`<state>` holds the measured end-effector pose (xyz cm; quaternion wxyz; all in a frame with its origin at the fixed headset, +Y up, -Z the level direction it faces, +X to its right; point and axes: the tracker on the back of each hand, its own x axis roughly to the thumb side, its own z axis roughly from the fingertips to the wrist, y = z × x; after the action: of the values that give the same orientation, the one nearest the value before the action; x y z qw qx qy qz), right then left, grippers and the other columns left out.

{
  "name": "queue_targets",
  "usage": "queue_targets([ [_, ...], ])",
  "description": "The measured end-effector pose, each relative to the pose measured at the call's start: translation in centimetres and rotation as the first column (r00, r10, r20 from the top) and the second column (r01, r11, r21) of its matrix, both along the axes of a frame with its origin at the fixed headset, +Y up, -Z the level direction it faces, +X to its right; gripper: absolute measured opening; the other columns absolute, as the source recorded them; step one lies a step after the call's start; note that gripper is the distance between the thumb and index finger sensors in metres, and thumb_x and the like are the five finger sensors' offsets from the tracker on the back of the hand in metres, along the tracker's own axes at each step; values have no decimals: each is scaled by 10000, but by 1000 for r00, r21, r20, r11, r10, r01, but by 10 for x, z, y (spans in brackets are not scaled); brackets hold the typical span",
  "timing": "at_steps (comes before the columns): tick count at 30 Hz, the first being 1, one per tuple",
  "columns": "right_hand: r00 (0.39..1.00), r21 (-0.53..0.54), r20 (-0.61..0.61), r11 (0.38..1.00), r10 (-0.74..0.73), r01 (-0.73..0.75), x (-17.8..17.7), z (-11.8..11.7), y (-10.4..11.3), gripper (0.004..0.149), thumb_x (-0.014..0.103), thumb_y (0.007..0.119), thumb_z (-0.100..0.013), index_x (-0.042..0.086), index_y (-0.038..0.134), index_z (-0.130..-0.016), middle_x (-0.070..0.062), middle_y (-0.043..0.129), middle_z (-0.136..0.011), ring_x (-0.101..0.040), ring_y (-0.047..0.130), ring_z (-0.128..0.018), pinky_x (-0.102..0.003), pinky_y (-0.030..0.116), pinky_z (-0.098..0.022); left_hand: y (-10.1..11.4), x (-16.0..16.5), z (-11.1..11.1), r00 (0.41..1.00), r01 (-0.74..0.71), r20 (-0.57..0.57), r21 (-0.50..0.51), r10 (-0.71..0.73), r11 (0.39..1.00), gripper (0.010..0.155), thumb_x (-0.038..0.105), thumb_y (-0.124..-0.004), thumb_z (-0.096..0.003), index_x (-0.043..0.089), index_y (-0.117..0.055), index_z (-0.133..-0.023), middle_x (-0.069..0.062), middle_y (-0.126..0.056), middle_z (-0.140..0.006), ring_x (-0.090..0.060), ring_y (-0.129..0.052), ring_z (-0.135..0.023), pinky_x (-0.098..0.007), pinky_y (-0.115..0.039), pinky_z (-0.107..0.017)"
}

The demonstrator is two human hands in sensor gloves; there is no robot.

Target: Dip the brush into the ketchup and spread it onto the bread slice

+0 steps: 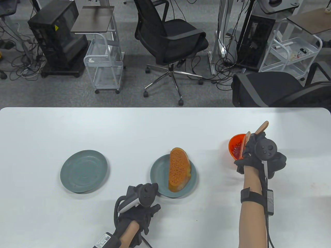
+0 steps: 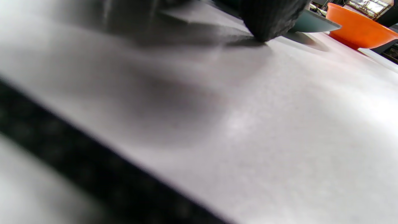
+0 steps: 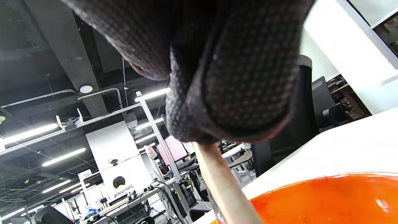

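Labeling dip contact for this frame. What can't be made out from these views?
- Brush bristles: table view, hidden behind the right hand; right wrist view, the handle runs off the bottom edge.
- Ketchup level in the orange bowl: hand covers part; the wrist view crops it.
- Left hand fingers: tracker covers them from above; left wrist view is blurred.
- Bread slice: missing from both wrist views.

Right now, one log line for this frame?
phase: dipping | right hand: grips brush in ketchup bowl | left hand: on table, near plate | bread: on plate
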<state>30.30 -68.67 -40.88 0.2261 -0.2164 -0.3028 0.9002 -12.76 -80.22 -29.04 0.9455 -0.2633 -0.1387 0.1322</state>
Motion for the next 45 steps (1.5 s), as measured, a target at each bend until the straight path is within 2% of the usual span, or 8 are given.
queue_targets([
  [15, 999, 31, -20, 999, 36, -35, -2, 10, 16, 463, 232, 842, -551, -90, 822, -883, -341, 925, -671, -266, 1129, -385, -303, 1021, -224, 0, 0, 0, 1000, 2, 1, -2, -2, 1000, 762, 485, -616, -626, 246, -70, -1101, -110, -154, -1188, -437, -112, -1073, -640, -230, -693],
  [23, 966, 218, -215, 958, -141, 188, -34, 50, 50, 466, 239, 840, -553, -93, 824, -880, -339, 928, -663, -259, 1129, -378, -296, 1021, -219, 0, 1, 0, 1000, 5, 3, -1, -5, 1000, 763, 486, -614, -625, 245, -68, -1101, -110, -152, -1189, -438, -112, -1075, -641, -229, -695],
  [25, 921, 240, -295, 913, -254, 329, -55, 59, 41, 466, 239, 839, -554, -97, 825, -876, -343, 927, -658, -260, 1128, -373, -297, 1020, -216, 0, 1, 0, 1000, 7, 3, 0, -7, 1000, 763, 486, -613, -626, 245, -67, -1102, -111, -152, -1190, -438, -113, -1076, -642, -229, -696],
  [29, 793, 114, -430, 845, -432, 522, -102, 67, 10, 466, 231, 844, -554, -111, 826, -869, -347, 932, -644, -259, 1131, -364, -295, 1022, -208, 0, 1, 0, 1000, 10, 3, 2, -10, 1000, 764, 488, -610, -626, 244, -65, -1102, -117, -150, -1190, -440, -112, -1077, -644, -228, -696],
  [33, 799, 55, -474, 893, -370, 447, -135, 73, -21, 467, 238, 844, -551, -106, 828, -866, -343, 936, -639, -248, 1138, -361, -281, 1029, -205, 0, 1, 1, 1000, 9, 3, 6, -9, 1000, 763, 487, -609, -626, 242, -67, -1103, -112, -150, -1191, -443, -112, -1077, -645, -227, -695],
  [37, 765, -5, -459, 863, -451, 506, -148, 75, -44, 466, 229, 845, -549, -120, 825, -858, -352, 934, -632, -253, 1139, -357, -282, 1032, -199, 0, 1, 1, 1000, 14, 5, 5, -14, 1000, 763, 488, -604, -626, 241, -62, -1102, -119, -148, -1190, -445, -112, -1077, -647, -228, -696],
  [41, 776, 6, -424, 855, -467, 518, -145, 75, -49, 467, 216, 850, -543, -136, 826, -848, -363, 933, -622, -268, 1139, -364, -306, 1030, -208, -1, 1, 1, 1000, 13, 5, 8, -13, 1000, 762, 488, -604, -626, 241, -64, -1103, -111, -147, -1192, -445, -113, -1077, -647, -228, -695],
  [45, 911, 160, -374, 956, -172, 246, -131, 79, -27, 467, 242, 843, -543, -121, 839, -837, -332, 954, -603, -214, 1152, -350, -265, 1042, -198, -1, 2, 1, 1000, 15, 5, 6, -15, 1000, 762, 488, -605, -626, 241, -63, -1102, -112, -148, -1191, -445, -115, -1077, -648, -230, -695],
])
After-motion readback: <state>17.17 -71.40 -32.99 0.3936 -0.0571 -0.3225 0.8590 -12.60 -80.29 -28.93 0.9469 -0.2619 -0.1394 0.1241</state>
